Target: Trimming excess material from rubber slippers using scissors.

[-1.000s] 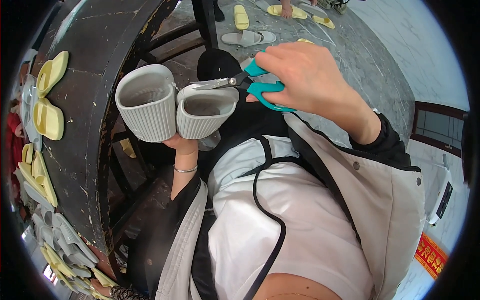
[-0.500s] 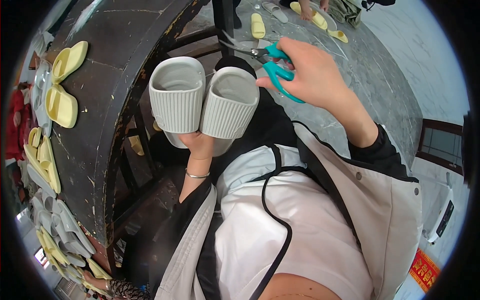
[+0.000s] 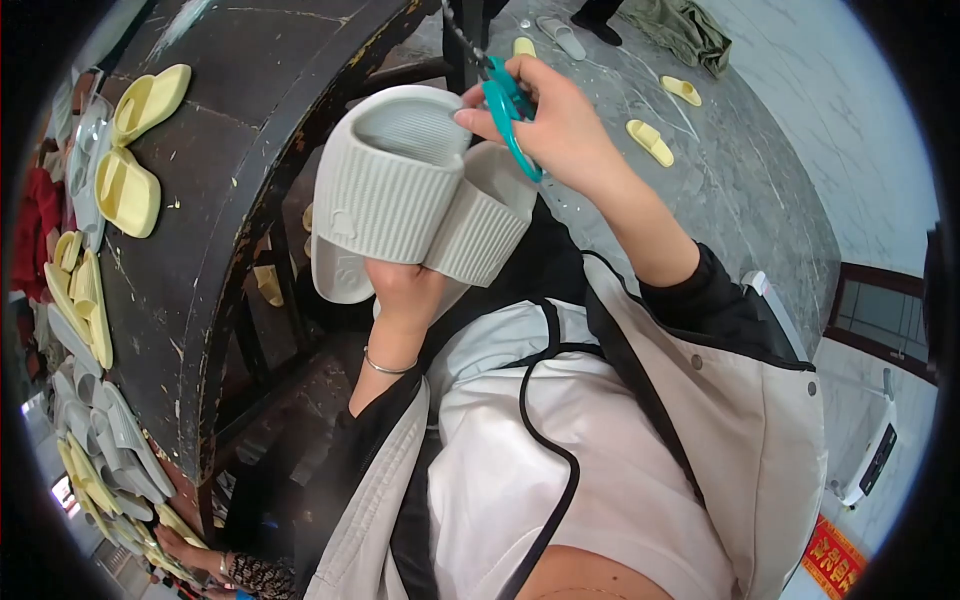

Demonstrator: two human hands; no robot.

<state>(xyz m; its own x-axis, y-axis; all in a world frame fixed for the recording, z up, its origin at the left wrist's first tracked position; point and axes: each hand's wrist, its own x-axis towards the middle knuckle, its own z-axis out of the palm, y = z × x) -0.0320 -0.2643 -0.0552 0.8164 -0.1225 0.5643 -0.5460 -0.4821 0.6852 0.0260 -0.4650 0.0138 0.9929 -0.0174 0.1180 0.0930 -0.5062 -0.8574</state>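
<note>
A pair of light grey slide slippers (image 3: 395, 200) with ribbed straps is held up in front of me. My left hand (image 3: 405, 290) grips the pair from below, its fingers mostly hidden behind the straps. The left slipper overlaps the right one (image 3: 480, 235). My right hand (image 3: 550, 120) has teal-handled scissors (image 3: 512, 125) in it, with the dark blades pointing up and away. Its thumb and finger reach to the upper edge of the left slipper, and whether they pinch anything there cannot be made out.
A worn dark table (image 3: 130, 320) curves along my left, bearing yellow slippers (image 3: 130, 190) and a pile of grey and yellow ones (image 3: 110, 440). Another person's hand (image 3: 190, 550) reaches into that pile. Loose slippers (image 3: 650, 143) and a crumpled cloth (image 3: 680, 35) lie on the grey floor.
My right hand has moved left to the slippers, and the scissors have swung to point upward. The left slipper has shifted across the right one. The person beyond has moved off from the floor slippers.
</note>
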